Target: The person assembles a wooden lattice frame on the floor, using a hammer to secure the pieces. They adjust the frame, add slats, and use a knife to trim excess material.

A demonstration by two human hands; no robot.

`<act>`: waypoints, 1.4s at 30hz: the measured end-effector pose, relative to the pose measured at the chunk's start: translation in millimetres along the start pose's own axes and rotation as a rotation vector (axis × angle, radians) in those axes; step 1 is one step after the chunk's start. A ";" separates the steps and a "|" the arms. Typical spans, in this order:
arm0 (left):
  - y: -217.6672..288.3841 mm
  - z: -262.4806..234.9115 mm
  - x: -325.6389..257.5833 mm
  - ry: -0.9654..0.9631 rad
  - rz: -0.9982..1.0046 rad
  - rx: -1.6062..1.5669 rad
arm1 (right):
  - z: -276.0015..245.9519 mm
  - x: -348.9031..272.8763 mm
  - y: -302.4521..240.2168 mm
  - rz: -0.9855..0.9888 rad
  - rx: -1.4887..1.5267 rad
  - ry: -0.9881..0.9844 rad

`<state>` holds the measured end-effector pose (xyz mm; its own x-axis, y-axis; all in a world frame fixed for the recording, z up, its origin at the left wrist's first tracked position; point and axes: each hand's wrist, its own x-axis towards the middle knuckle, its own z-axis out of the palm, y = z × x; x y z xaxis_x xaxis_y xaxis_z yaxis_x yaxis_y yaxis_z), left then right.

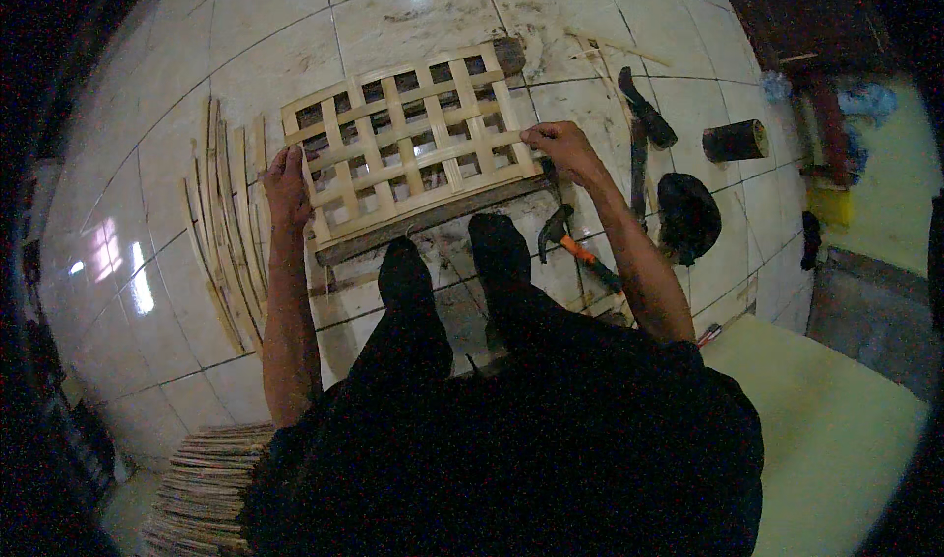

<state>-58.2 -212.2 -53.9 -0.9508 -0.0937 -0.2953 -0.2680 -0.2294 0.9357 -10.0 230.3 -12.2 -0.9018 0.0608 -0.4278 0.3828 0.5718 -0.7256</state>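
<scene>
while the left hand (286, 188) pinches the left edge of the bamboo-strip lattice (406, 154) at eleven o'clock, and the right hand (562, 149) pinches its right edge, gentle, level tension should keep the weave square. loose strips (226, 193) crowd nine o'clock; a wooden beam (393, 234) borders the near edge; tiled floor (433, 36) at twelve offers room; a claw hammer (584, 256) at three limits the right forearm.
</scene>
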 end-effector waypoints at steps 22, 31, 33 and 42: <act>5.8 10.3 -14.7 0.425 0.410 0.896 | 2.6 -28.9 -16.0 -0.312 -0.346 0.169; -3.6 130.7 -56.1 -0.276 0.872 1.195 | 24.3 -55.8 -7.2 -0.722 -0.643 0.135; -10.2 137.4 -53.4 -0.300 0.775 1.311 | 25.6 -55.5 -7.2 -0.756 -0.625 0.146; -27.5 140.3 -44.7 -0.242 0.776 1.370 | 33.5 -56.3 -2.0 -0.712 -0.671 0.159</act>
<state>-30.1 -65.8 -39.4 -0.8826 0.4121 0.2265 0.4679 0.8174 0.3361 46.7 198.4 -4.7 -0.9127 -0.3955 0.1025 -0.4072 0.8595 -0.3090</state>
